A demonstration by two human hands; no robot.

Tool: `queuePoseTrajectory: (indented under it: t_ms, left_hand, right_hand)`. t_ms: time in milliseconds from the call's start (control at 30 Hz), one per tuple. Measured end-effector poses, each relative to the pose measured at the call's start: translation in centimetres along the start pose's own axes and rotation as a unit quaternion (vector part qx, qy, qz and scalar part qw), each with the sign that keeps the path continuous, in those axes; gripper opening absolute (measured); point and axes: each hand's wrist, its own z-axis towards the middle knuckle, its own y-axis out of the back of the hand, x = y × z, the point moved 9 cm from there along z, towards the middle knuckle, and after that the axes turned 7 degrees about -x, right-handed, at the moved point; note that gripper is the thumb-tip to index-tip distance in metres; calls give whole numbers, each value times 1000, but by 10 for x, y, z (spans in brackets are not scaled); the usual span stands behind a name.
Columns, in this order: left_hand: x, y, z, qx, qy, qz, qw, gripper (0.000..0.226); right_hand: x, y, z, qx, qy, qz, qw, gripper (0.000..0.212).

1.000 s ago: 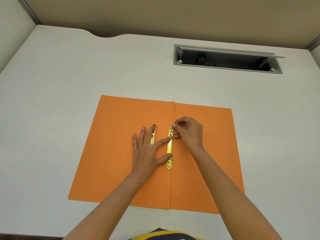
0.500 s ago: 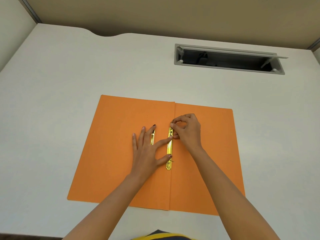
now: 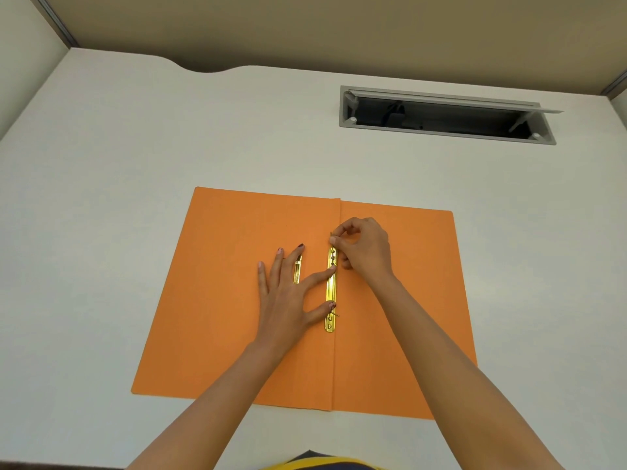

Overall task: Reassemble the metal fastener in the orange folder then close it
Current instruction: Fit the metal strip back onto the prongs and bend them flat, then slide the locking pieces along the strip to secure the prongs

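Note:
An orange folder (image 3: 220,300) lies open and flat on the white desk. A gold fastener bar (image 3: 330,293) runs along its centre fold. My left hand (image 3: 288,296) is spread flat on the left leaf, index finger and thumb pressing on the bar. A second gold strip (image 3: 297,271) shows between my left fingers. My right hand (image 3: 364,247) pinches a thin metal prong (image 3: 331,236) that stands up at the bar's far end. Another prong end pokes out near my left thumb.
A grey cable hatch (image 3: 444,113) is open in the desk at the back right. The desk's far edge has a curved cut-out (image 3: 210,67) at the back left. Partition walls stand behind and to both sides.
My right hand has moved slightly away from me along the bar, lifting the prong upright at its far end. My left hand stays pressed on the bar.

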Motion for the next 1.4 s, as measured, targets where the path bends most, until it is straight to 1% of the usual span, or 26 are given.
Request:
queuePoseTrajectory:
  t_ms: [167,267,367,433,500,567,633,733,800,933,1033,1100,1167,1267,1400]
  left_hand:
    - [-1,1,0,-1,-2,0,1000,55]
    - [-1,1,1,1,1,-6,1000,55]
    - [-1,2,2,1,4,-10,1000,55]
    - [-1,2,2,2,4,-12,1000,52]
    - [0,2,2,5,9,-24,1000,50]
    - [2,1,3,12,15,-34,999,47]
    - [2,0,3,20,18,-42,999,45]
    - [1,1,3,30,20,-58,998,50]
    - [1,1,2,37,21,-56,997,44]
    - [1,2,6,37,35,-65,997,46]
    - [2,2,9,38,50,-84,994,48]
    - [2,3,10,39,52,-88,994,50]
    - [3,2,11,40,52,-89,994,51]
    - [3,1,11,39,53,-93,993,50]
    - [2,1,12,36,58,-102,992,49]
  right_hand:
    - [5,16,-13,-32,-13,65,997,10]
    - [10,27,-33,-38,-13,94,995,13]
    - [5,26,-59,-15,-32,71,997,14]
    - [-6,20,-76,3,-69,45,997,15]
    - [-17,14,-90,20,-108,45,993,19]
    - [-19,11,-100,26,-119,41,992,23]
    - [-13,11,-108,22,-101,31,994,24]
    - [1,16,-116,6,-32,-15,999,21]
    - [8,20,-122,0,1,-30,1000,18]
    - [5,22,-129,3,-12,-15,1000,16]
    - [-2,20,-132,6,-29,-51,998,7]
    - [-4,19,-134,4,-32,-81,996,12]
    - [-3,19,-136,-8,-20,-97,995,14]
    - [0,18,-139,-32,7,-94,995,7]
    - [4,15,-142,-49,46,-109,992,15]
